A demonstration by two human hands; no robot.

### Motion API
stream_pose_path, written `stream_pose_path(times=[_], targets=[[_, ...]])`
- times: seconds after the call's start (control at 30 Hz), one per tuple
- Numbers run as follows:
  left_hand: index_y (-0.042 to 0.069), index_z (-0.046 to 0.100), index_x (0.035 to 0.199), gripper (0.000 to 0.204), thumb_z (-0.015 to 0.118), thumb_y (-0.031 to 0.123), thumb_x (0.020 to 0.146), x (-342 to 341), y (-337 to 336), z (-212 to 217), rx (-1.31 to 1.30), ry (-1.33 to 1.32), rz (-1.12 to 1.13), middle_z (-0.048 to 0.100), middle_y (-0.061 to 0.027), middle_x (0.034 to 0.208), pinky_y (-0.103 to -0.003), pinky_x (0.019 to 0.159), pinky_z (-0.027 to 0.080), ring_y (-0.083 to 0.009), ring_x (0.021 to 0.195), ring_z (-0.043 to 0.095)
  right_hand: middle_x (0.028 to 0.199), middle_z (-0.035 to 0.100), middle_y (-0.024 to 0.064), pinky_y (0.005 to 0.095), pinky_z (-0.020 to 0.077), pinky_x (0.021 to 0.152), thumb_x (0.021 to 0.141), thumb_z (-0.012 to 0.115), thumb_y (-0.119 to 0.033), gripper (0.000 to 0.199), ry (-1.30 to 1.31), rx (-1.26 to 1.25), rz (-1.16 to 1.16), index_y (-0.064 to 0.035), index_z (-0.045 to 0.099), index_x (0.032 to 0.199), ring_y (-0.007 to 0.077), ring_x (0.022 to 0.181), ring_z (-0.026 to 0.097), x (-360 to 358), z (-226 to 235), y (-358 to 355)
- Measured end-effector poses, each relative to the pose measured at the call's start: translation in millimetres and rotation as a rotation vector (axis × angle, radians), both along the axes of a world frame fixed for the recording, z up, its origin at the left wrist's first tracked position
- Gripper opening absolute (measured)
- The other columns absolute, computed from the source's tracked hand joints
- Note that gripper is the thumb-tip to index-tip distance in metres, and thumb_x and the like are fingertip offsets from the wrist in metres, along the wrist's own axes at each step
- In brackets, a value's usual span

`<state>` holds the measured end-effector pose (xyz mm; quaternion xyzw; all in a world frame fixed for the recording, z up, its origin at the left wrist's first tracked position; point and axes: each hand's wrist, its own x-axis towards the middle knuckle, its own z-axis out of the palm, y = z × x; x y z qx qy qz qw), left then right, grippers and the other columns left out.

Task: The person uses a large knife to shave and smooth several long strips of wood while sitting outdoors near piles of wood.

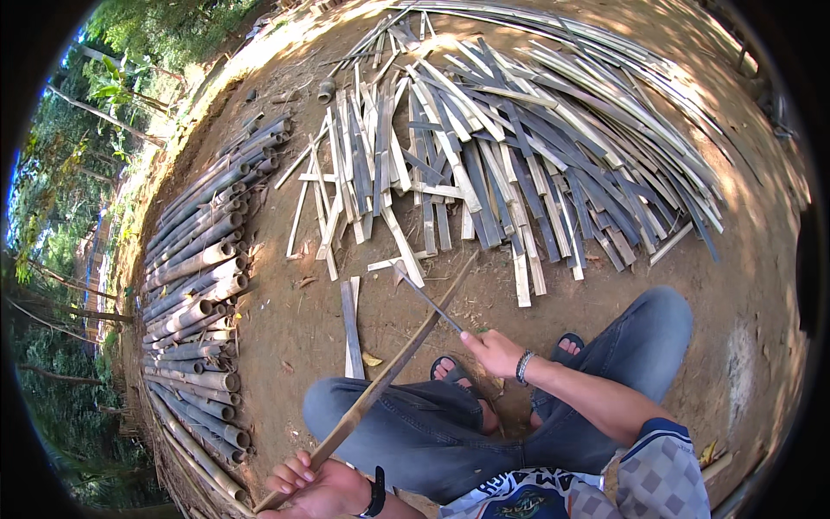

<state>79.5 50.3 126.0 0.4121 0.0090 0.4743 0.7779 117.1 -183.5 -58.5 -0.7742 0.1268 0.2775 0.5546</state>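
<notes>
Apparently shaving — the left hand [316, 491] is gripping the near end of a bamboo strip [372, 396], slanting over the left thigh [424, 411]; the right hand [496, 353] is clutching a knife [419, 289], blade crossing the strip — contact unclear. Next stroke is probably calling for steady left fingers.

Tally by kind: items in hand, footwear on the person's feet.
Bamboo strip, in the left hand: 1
Knife, in the right hand: 1
Sandals: 2
Total: 4
</notes>
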Motion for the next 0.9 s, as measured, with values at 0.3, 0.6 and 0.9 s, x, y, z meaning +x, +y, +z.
stream_pose_path(times=[0.3,0.6,0.9], targets=[[0.010,0.040,0.071,0.052,0.045,0.055,0.096,11,-2,8,-0.006,0.003,0.023,0.035,-0.0002,0.063,-0.024,0.056,0.037,-0.0117,0.053,0.036,0.076,0.064,0.0264,0.0464,0.0488,0.074,0.097,0.039,-0.052,0.062,-0.359,0.132,0.174,0.0038,0.063,0.087,0.0422,0.080,0.064,-41,45,35],[0.010,0.041,0.071,0.052,0.044,0.055,0.096,11,2,0,0.034,0.019,0.053,0.036,0.0003,0.062,-0.024,0.059,0.037,-0.0112,0.053,0.035,0.082,0.063,0.0249,0.0430,0.0486,0.076,0.099,0.036,-0.051,0.061,-0.203,0.177,0.121,0.0019,0.062,0.085,0.0373,0.088,0.064,-33,22,29],[0.011,0.040,0.069,0.053,0.043,0.056,0.096,16,7,3,0.027,0.048,0.109,0.033,0.0009,0.059,-0.025,0.056,0.037,-0.0109,0.051,0.034,0.056,0.060,0.0107,0.0365,0.0496,0.062,0.097,0.038,-0.055,0.067,0.067,0.061,0.008,0.0006,0.066,0.074,0.0208,0.056,0.063,14,-19,-3]])
